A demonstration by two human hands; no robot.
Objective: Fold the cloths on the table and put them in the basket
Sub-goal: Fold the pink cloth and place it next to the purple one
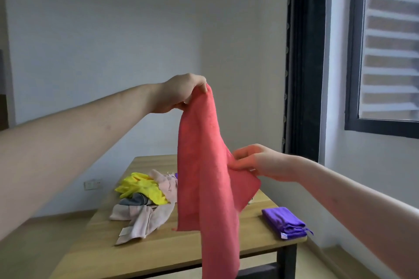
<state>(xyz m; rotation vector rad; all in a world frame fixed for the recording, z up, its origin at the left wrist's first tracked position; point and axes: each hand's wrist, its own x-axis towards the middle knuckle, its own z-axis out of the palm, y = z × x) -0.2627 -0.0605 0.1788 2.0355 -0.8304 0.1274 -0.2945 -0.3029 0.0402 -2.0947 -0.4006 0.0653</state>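
From where I stand, the left hand [181, 92] is raised high above the counter [158, 253], its arm reaching in from nine o'clock. Its fingers [201, 85] are curled over and pinching the top corner of a red cloth [204, 176], thumb underneath. The cloth hangs down from that pinch in a long drape, its lower end falling past the near edge of the counter toward six o'clock.

Behind the drape, at about nine o'clock from it, a loose heap lies on the wooden top: a yellow cloth [142, 188] farthest back, a grey cloth [136, 200] tucked just under it, and a pale pink cloth [145, 219] spread nearest, all touching one another and unfolded. Another pinkish piece sits against the yellow one, partly hidden by the red drape.

The right hand [260, 163] comes in from four o'clock, lower than the left. Its fingers [243, 153] and thumb pinch the red cloth's side edge, pulling a flap out toward three o'clock.

At four o'clock on the counter, near its right corner, a purple cloth [285, 222] lies folded into a neat bundle, well apart from the heap. A dark-framed window [356, 52] fills the wall at two o'clock.
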